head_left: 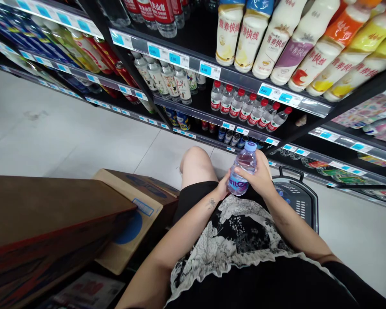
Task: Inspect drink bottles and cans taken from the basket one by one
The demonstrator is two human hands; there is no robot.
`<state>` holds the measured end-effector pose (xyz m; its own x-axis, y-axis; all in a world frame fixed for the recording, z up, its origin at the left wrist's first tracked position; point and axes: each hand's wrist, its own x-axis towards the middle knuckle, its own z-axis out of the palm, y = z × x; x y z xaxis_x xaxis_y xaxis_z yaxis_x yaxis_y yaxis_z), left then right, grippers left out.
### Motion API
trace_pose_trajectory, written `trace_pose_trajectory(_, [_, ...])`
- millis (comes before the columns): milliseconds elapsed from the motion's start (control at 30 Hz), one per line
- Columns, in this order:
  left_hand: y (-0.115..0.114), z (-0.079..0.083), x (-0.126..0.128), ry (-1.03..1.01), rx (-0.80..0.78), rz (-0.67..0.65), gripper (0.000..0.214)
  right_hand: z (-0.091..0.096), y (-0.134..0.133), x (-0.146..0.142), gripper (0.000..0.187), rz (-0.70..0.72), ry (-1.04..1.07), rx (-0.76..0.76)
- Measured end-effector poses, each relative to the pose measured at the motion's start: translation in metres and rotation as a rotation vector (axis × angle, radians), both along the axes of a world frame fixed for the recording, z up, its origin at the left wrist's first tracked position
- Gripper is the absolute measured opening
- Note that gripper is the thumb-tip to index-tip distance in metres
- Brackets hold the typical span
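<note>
A clear water bottle (241,171) with a pale blue cap and a purple-blue label stands nearly upright above my lap. My right hand (256,174) wraps its right side, the thumb lying across the front above the label. On the other side, my left hand (224,185) closes around the lower part, its fingers mostly hidden behind the bottle. A black and white floral apron (244,227) covers my lap just below both hands.
Ahead, shelves hold small red-capped water bottles (236,103), milk drink bottles (249,40) and patterned bottles (169,79). Cardboard boxes (128,214) stand at my left. A black basket (296,195) sits on the floor at my right.
</note>
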<state>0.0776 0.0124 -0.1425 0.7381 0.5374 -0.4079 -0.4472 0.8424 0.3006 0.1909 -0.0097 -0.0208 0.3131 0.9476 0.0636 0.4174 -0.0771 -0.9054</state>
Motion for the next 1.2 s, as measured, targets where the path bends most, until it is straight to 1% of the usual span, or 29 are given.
trace_pose_trajectory(100, [-0.003, -0.005, -0.001, 0.009, 0.032, -0.066, 0.056, -0.006, -0.001, 0.002, 0.064, -0.073, -0.039, 0.012])
trace_pose_trajectory(167, [-0.004, -0.01, -0.002, 0.031, 0.044, -0.089, 0.055, -0.011, -0.002, 0.007, 0.062, -0.083, -0.038, -0.002])
trace_pose_trajectory(267, [-0.003, -0.018, -0.004, 0.13, 0.09, -0.096, 0.054, -0.02, -0.002, 0.019, 0.058, -0.052, -0.04, -0.057])
trace_pose_trajectory(367, [-0.002, -0.024, -0.005, 0.238, 0.197, -0.057, 0.049, -0.029, -0.004, 0.034, 0.061, 0.011, -0.016, -0.117])
trace_pose_trajectory(433, [-0.002, -0.025, -0.006, 0.285, 0.268, -0.026, 0.048, -0.035, -0.006, 0.04, 0.064, 0.037, 0.007, -0.135])
trace_pose_trajectory(533, [-0.004, -0.017, -0.009, 0.276, 0.394, -0.05, 0.053, -0.045, -0.014, 0.043, 0.065, -0.019, 0.007, -0.155])
trace_pose_trajectory(600, [-0.004, -0.006, -0.014, 0.281, 0.516, -0.119, 0.055, -0.052, -0.018, 0.043, 0.063, -0.067, -0.011, -0.192])
trace_pose_trajectory(633, [-0.004, 0.0, -0.018, 0.335, 0.58, -0.166, 0.055, -0.055, -0.02, 0.044, 0.06, -0.078, -0.022, -0.207])
trace_pose_trajectory(667, [-0.003, 0.006, -0.022, 0.45, 0.641, -0.223, 0.054, -0.057, -0.022, 0.046, 0.059, -0.074, -0.03, -0.219])
trace_pose_trajectory(733, [0.002, 0.017, -0.035, 0.811, 0.839, -0.317, 0.048, -0.057, -0.025, 0.054, 0.059, -0.053, -0.083, -0.254])
trace_pose_trajectory(767, [0.007, 0.021, -0.043, 0.989, 0.966, -0.317, 0.047, -0.055, -0.025, 0.059, 0.061, -0.052, -0.143, -0.276])
trace_pose_trajectory(800, [0.013, 0.024, -0.052, 1.18, 1.086, -0.285, 0.048, -0.05, -0.026, 0.065, 0.063, -0.05, -0.219, -0.291])
trace_pose_trajectory(833, [0.021, 0.026, -0.061, 1.373, 1.177, -0.252, 0.049, -0.043, -0.027, 0.072, 0.065, -0.044, -0.3, -0.294])
trace_pose_trajectory(867, [0.031, 0.026, -0.07, 1.57, 1.232, -0.221, 0.053, -0.035, -0.027, 0.078, 0.067, -0.028, -0.376, -0.286])
trace_pose_trajectory(900, [0.043, 0.025, -0.08, 1.765, 1.245, -0.199, 0.056, -0.025, -0.026, 0.085, 0.068, 0.0, -0.438, -0.265])
trace_pose_trajectory(933, [0.056, 0.023, -0.089, 1.937, 1.218, -0.2, 0.061, -0.015, -0.024, 0.091, 0.067, 0.043, -0.483, -0.242])
trace_pose_trajectory(967, [0.069, 0.02, -0.097, 2.072, 1.159, -0.219, 0.065, -0.005, -0.022, 0.097, 0.066, 0.085, -0.518, -0.22])
trace_pose_trajectory(1000, [0.083, 0.016, -0.105, 2.152, 1.072, -0.263, 0.068, 0.006, -0.02, 0.101, 0.063, 0.112, -0.548, -0.202])
trace_pose_trajectory(1033, [0.096, 0.012, -0.111, 2.179, 0.971, -0.321, 0.072, 0.015, -0.016, 0.105, 0.061, 0.121, -0.577, -0.186])
trace_pose_trajectory(1100, [0.119, 0.005, -0.121, 2.151, 0.797, -0.403, 0.078, 0.032, -0.009, 0.109, 0.061, 0.087, -0.628, -0.162])
trace_pose_trajectory(1133, [0.129, 0.002, -0.125, 2.13, 0.746, -0.418, 0.079, 0.038, -0.006, 0.11, 0.062, 0.05, -0.644, -0.15])
trace_pose_trajectory(1200, [0.144, -0.005, -0.132, 2.103, 0.713, -0.413, 0.075, 0.048, 0.003, 0.112, 0.065, -0.02, -0.646, -0.114])
